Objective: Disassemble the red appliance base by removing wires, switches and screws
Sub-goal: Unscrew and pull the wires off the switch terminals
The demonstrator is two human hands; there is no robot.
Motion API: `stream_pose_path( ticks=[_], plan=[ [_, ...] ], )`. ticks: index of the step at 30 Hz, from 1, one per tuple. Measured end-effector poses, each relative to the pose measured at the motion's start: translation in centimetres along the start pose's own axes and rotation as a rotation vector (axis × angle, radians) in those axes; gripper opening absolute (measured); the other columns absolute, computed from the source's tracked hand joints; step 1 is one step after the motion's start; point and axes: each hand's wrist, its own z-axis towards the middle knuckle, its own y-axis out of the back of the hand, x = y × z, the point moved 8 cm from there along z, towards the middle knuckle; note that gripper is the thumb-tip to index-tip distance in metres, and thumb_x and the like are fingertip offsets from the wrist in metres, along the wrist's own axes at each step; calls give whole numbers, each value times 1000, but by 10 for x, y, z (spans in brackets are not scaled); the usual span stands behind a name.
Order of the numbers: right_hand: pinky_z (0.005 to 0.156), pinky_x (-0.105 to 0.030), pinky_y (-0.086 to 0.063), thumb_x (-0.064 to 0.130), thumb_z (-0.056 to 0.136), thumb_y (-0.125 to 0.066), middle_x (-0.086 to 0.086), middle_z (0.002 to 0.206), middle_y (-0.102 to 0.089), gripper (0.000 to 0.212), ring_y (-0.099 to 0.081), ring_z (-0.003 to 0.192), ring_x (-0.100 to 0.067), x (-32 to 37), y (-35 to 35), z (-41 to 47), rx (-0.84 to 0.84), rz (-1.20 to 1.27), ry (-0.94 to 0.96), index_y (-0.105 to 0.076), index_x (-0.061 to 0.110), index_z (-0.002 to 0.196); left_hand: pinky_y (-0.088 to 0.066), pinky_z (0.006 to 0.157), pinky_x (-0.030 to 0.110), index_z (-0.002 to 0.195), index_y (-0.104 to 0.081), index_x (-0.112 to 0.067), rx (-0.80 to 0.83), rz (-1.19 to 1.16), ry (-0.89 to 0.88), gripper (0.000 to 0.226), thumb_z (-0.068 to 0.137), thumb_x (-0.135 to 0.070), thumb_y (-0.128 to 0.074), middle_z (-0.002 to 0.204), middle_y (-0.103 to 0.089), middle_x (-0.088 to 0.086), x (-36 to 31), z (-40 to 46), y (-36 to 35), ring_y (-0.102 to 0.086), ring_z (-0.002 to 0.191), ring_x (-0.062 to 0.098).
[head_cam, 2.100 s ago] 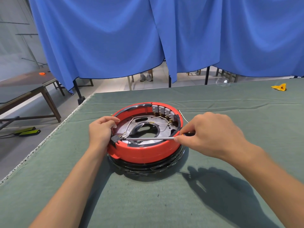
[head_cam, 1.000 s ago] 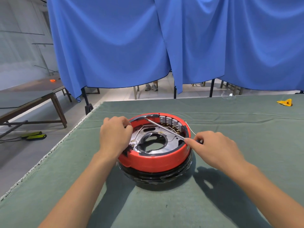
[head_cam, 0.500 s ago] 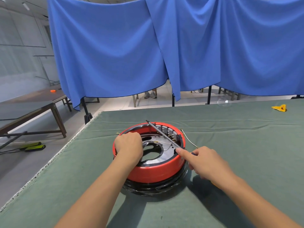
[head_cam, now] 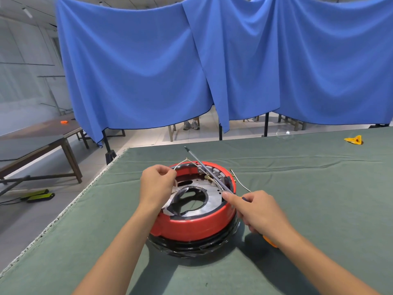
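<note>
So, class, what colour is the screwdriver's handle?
Orange, seen below the right hand in the head view: screwdriver handle.

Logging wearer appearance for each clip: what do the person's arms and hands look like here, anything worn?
Both forearms are bare up to the frame edge, with no sleeves in view. The left hand and right hand wear no gloves, and no rings, watch or wristbands are visible.

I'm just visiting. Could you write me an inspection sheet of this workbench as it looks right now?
Surface: green cloth-covered table, wrinkled.
Job's things: round red plastic appliance base on a black ring; silver metal plate inside.
Clutter: small yellow object at far right.
Hands: left hand pinches a thin pale wire; right hand holds an orange-handled screwdriver, shaft angled over the base.
Cables: another loose wire hangs over the right rim.
Surroundings: blue curtain, wooden side table.
</note>
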Motion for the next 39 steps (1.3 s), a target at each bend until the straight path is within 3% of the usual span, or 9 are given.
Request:
stream_pose_path(
  ticks=[5,11,15,18,21,25,29,33,39],
  plan=[
    [44,-23,-35,38,86,-58,-8,34,-46,56,-41,33,-17,7,2,2,-23,133,88,-43,13,38,-42,49,15,75,-65,-7,-133,-378,-110,10,84,-7,-62,52,-62,-2,-7,-15,18,-51,46,5],
    [39,-21,-34,8,86,-59,-12,40,-46,34,-38,33,-21,20,17,4,-106,461,149,-51,9,53,-48,58,22,73,-65,-12,-79,-343,-167,14,86,-9,-64,58,-64,2,-7,-14,9,-58,53,8],
    [37,-21,-36,11,87,-66,-7,39,-41,13,-37,30,-20,41,16,10,-106,590,144,-64,8,75,-48,53,17,76,-69,-19,-51,-319,-346,15,87,-9,-65,62,-66,-2,-18,-26,8,-61,54,6],
    [34,-24,-36,32,84,-70,-2,40,-36,27,-33,30,-17,63,9,16,-10,738,78,-72,6,80,-52,57,27,84,-73,-9,-39,-214,-595,9,85,-11,-65,66,-68,-4,-34,-43,4,-62,59,10],
    [34,-25,-36,44,76,-72,-1,42,-38,36,-32,31,-16,83,-3,18,50,739,62,-73,9,81,-50,62,22,88,-74,-6,-37,-87,-735,10,85,-10,-65,75,-71,0,-40,-53,0,-62,66,8],
    [34,-26,-34,16,83,-72,-5,48,-49,15,-35,30,-16,93,-14,22,16,683,108,-63,5,80,-52,63,28,88,-75,-12,38,-130,-637,14,85,-21,-64,75,-72,-4,-31,-47,0,-64,67,8],
    [38,-25,-34,8,86,-66,-11,60,-62,12,-37,30,-18,106,-16,25,30,580,160,-66,2,76,-50,66,36,85,-66,-28,92,-57,-432,28,86,-49,-46,65,-66,-10,-14,-38,-6,-62,63,7],
    [37,-25,-36,7,88,-64,-11,65,-69,13,-39,29,-19,132,4,29,-11,420,265,-68,3,76,-48,62,38,79,-58,-29,-11,-56,-329,22,87,-41,-40,54,-62,-7,-4,-36,-1,-61,56,9],
    [40,-26,-37,11,90,-61,-9,68,-71,17,-40,30,-18,151,51,36,-131,323,374,-68,9,74,-47,61,35,77,-62,-24,29,12,-300,31,84,-41,-37,56,-62,-5,-2,-33,-5,-61,62,16]
  ],
)
